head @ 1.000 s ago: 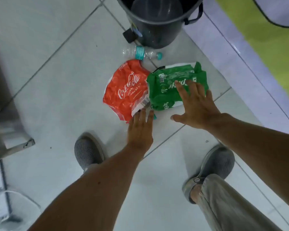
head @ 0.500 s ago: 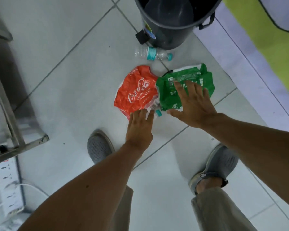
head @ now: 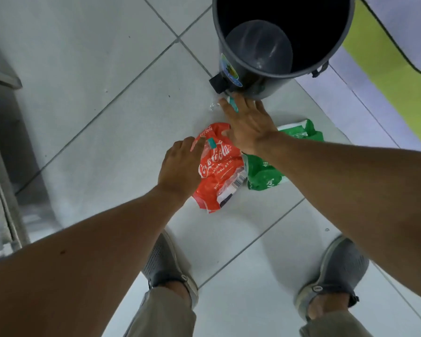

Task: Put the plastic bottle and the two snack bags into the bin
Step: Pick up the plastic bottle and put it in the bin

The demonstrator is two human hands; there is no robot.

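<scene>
R hand [head: 247, 124] lay spread over the plastic bottle [head: 233, 103] by the bin [head: 265, 86]; can't tell if it gripped. L hand [head: 180, 164], fingers loose, rested on red bag [head: 219, 176]; green bag [head: 265, 176] under R forearm.

Dim, cool, even light falls from above. Soft shadows pool on the tiled floor [head: 112, 132] beneath both hands. Wide-angle distortion bends tile lines outward from the hands; slight blur softens everything.
</scene>
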